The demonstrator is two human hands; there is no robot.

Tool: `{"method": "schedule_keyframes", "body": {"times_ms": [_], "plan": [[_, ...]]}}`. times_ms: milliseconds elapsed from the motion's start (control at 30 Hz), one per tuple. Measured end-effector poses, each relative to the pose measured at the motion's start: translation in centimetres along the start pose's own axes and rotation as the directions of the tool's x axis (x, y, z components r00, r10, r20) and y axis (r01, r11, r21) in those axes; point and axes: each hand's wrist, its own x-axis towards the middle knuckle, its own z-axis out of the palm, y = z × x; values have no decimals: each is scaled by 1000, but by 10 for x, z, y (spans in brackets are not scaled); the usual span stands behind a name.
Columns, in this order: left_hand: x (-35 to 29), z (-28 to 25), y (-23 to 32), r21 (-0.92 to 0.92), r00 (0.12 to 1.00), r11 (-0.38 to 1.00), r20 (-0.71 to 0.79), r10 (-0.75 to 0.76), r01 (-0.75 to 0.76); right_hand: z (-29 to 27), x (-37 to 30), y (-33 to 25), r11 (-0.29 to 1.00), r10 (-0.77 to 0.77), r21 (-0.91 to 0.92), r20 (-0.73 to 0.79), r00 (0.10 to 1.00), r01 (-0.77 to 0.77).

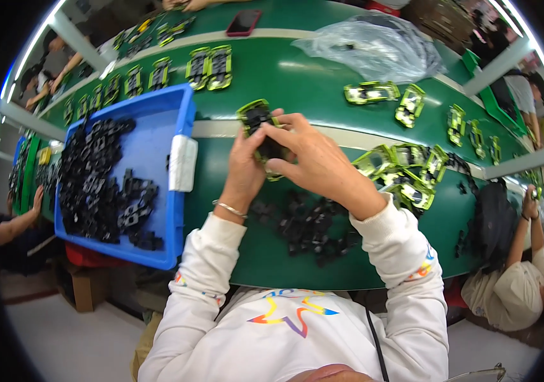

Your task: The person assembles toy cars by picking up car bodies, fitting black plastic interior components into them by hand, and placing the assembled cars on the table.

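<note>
A lime-green and black toy car body (256,114) is held above the bench, its black inside facing up. My left hand (244,159) is closed around its near left side. From the right, my right hand (313,153) grips it too, thumb and fingers pressed on the black middle part; what lies under the fingers is hidden. Just below my hands is a loose heap of small black plastic parts (313,223). Beside my right wrist lies a pile of lime-green car bodies (412,172).
To the left stands a blue tray (175,219) with many black parts. Green-black cars (219,67) line the bench's far side, and more (410,105) lie at right. A clear plastic bag (374,44) and a phone (244,23) are at the back. Co-workers (507,280) sit either side.
</note>
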Motion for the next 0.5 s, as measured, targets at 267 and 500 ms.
{"method": "schedule_keyframes", "body": {"times_ms": [267,500], "plan": [[112,-32,-3,355,987,935,-144,73,-18,-52,-8,115,859,261,468,-52,964,-208],[224,-84,1,912,937,408,-186,294,53,-103,28,215,981,193,85,-430,882,-173]]}}
